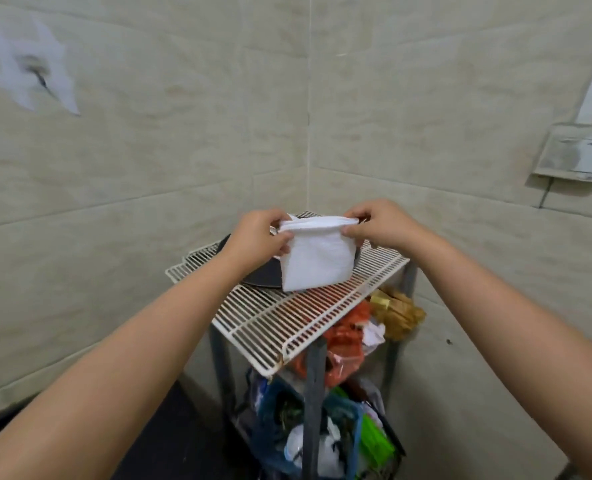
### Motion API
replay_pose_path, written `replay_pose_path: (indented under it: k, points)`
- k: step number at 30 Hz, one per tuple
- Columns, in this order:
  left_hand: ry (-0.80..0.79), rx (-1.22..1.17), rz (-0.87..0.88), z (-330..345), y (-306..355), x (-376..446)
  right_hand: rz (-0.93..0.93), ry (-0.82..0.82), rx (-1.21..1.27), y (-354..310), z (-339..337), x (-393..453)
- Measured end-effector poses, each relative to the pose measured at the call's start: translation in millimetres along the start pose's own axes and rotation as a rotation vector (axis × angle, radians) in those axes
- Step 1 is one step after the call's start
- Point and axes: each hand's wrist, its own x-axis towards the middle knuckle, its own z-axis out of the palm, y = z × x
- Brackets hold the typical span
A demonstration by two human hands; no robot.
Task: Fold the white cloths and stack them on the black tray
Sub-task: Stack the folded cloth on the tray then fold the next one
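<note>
In the head view, a folded cloth [317, 259] is held up by its top edge, pinched by the left hand [258, 237] and the right hand [379, 223], above the tray [263, 275] on the rack [287, 323]. The folding looks nearly done; lowering it flat onto the tray is called for next.

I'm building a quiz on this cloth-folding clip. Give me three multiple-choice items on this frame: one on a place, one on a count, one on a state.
1. Where is the black tray?
A. on the white wire rack
B. on the floor
C. hung on the wall

2. How many hands grip the white cloth?
A. none
B. one
C. two

3. How is the cloth?
A. crumpled in a ball
B. folded, hanging from its top edge
C. spread flat on the rack

Answers:
1 A, its dark rim lies on the rack's bars.
2 C, the left hand and right hand pinch its top corners.
3 B, layered edges show on top.
</note>
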Motion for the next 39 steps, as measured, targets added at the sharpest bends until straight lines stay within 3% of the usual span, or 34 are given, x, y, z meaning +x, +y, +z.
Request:
replay_pose_path:
  k: [11, 17, 25, 29, 39]
  points:
    - [0.48, 0.311, -0.189, 37.8, -29.2, 147.7, -0.268, 0.021, 0.169, 55.7, 22.5, 208.5]
    - [0.405, 0.404, -0.335, 72.2, -66.7, 173.7, -0.355, -0.124, 0.186, 99.5, 67.9, 276.7]
    - [0.283, 0.565, -0.392, 94.6, -73.3, 153.4, -0.507, -0.336, 0.128, 136.3, 84.9, 276.1]
    - [0.3, 0.542, -0.409, 99.5, -69.6, 144.8, -0.529, -0.403, 0.1, 142.8, 81.5, 269.5]
    - [0.269, 0.52, -0.341, 111.6, -74.6, 136.8, -0.56, -0.385, 0.084, 144.9, 76.5, 261.3]
